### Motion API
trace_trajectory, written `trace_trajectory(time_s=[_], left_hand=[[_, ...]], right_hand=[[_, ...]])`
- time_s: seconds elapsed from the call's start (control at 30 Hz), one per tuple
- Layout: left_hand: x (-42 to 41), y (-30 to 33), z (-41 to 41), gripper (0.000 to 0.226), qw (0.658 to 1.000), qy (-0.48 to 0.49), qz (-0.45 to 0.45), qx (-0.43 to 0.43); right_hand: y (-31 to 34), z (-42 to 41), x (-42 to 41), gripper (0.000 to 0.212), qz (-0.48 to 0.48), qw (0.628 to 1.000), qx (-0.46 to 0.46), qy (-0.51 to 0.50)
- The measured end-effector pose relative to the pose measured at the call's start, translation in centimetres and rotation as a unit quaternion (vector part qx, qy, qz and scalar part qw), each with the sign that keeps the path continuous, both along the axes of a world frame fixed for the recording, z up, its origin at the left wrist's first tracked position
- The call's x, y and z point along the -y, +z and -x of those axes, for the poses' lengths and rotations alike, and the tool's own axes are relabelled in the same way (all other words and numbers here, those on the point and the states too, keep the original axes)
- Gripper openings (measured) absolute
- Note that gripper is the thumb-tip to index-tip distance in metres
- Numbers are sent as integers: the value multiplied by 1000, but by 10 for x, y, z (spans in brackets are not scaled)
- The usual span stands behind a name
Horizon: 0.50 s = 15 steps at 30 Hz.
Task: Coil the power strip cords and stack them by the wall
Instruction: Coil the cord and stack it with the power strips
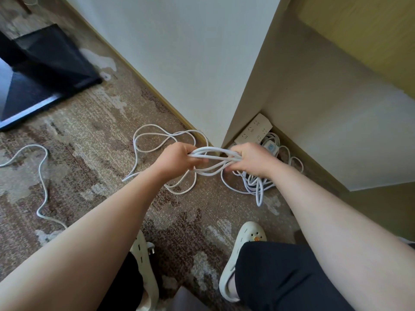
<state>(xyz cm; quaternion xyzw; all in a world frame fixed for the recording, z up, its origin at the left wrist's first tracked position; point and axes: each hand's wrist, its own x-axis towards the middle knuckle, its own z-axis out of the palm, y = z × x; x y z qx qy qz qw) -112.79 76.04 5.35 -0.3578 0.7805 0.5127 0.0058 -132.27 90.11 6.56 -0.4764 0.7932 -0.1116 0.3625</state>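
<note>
Your left hand [177,159] and right hand [249,159] both grasp cord [213,151] loops; strip [253,130] against wall [190,52].

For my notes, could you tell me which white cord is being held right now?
The cord stretched between left hand and right hand; the others lie on the carpet.

Patterned brown carpet [94,140], loose white cord [42,176], coiled cords [256,185], power strip [254,129] in wall corner
</note>
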Motion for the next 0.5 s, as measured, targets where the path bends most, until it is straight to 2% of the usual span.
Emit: trace_trajectory(time_s=[0.07,0.13,0.2,0.27,0.37,0.5], left_hand=[[2,5,-1,14,996,27,-80,-22],[5,9,-2,23,987,34,-146,-52],[8,11,-1,26,981,58,-173,-72],[9,13,2,22,979,99,-159,-77],[11,17,7,24,970,185,-137,-78],[10,19,15,26,964,245,-87,-59]], right_hand=[[-5,6,-4,23,11,999,-23,-23],[-12,10,-8,25,29,998,-50,-30],[-17,11,-11,17,49,996,-63,-27],[-20,11,-14,14,66,995,-70,-14],[-19,11,-17,36,101,992,-74,17],[-18,10,-20,30,168,979,-108,40]])
